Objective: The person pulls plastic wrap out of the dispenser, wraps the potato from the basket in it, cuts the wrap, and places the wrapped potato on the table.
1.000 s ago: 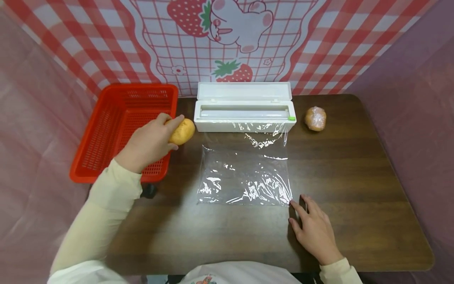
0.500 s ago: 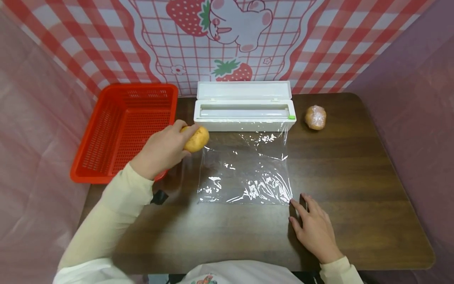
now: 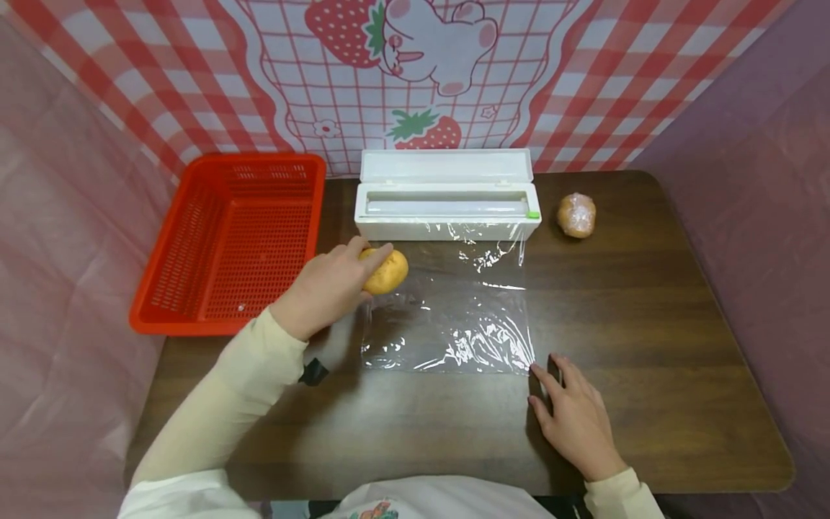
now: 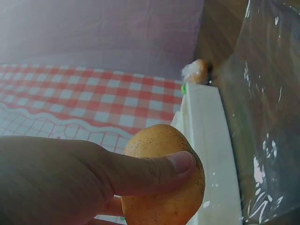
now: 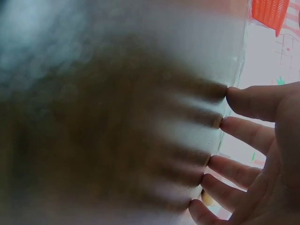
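Observation:
My left hand (image 3: 331, 288) grips a yellow potato (image 3: 387, 272), holding it above the left edge of a clear sheet of plastic wrap (image 3: 447, 317). In the left wrist view the thumb lies across the potato (image 4: 161, 187). The wrap runs from a white dispenser box (image 3: 447, 229), lid up, toward the table's front. My right hand (image 3: 576, 418) rests its fingertips on the table at the sheet's near right corner. Its fingers are spread and hold nothing; in the right wrist view the fingertips (image 5: 218, 123) meet the tabletop.
A red plastic basket (image 3: 139, 288) stands at the left. Right of the dispenser sits a plastic-wrapped potato-like item (image 3: 576, 215). A small black object (image 3: 314, 372) is near my left forearm. A checked cloth (image 3: 583, 86) hangs behind the brown table (image 3: 674, 346).
My left hand has carried the potato from beside the basket's right edge rightward and nearer, to over the wrap's left side. The right hand stays in place.

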`<state>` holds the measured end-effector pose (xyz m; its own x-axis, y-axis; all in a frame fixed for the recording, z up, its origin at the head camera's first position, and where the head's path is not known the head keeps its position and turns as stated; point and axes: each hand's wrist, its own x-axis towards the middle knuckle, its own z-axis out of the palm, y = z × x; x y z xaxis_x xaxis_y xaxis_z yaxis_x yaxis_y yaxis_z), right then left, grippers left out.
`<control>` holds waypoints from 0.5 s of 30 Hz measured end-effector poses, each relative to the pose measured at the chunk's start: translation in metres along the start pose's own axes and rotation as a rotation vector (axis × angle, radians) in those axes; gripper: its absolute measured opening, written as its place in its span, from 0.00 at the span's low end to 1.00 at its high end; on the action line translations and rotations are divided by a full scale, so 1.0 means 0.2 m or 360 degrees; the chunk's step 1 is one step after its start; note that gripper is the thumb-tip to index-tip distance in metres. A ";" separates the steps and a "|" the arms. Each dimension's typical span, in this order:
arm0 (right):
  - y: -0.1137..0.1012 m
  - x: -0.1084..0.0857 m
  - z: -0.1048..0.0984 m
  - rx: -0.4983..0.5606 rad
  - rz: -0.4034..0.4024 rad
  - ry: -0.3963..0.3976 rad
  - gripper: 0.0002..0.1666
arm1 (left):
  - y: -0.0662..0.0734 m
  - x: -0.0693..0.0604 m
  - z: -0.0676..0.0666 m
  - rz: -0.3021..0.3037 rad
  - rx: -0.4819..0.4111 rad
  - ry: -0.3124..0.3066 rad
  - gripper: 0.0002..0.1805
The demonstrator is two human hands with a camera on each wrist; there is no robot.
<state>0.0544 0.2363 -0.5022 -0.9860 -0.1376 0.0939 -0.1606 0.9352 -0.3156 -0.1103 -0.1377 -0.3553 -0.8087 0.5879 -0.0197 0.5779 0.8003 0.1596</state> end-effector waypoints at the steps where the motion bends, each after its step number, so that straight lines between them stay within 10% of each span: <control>1: 0.00 0.00 0.00 0.0001 0.0002 -0.0003 0.29 | 0.01 0.00 0.01 0.0010 0.0009 -0.0001 0.48; 15: 0.00 0.00 0.00 0.0009 0.0027 -0.0024 0.29 | 0.12 0.05 0.15 0.0156 0.0060 -0.0114 0.47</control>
<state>0.0545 0.2369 -0.5021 -0.9892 -0.1265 0.0740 -0.1437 0.9355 -0.3227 -0.1016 -0.1083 -0.3814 -0.7388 0.6695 -0.0767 0.6588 0.7415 0.1268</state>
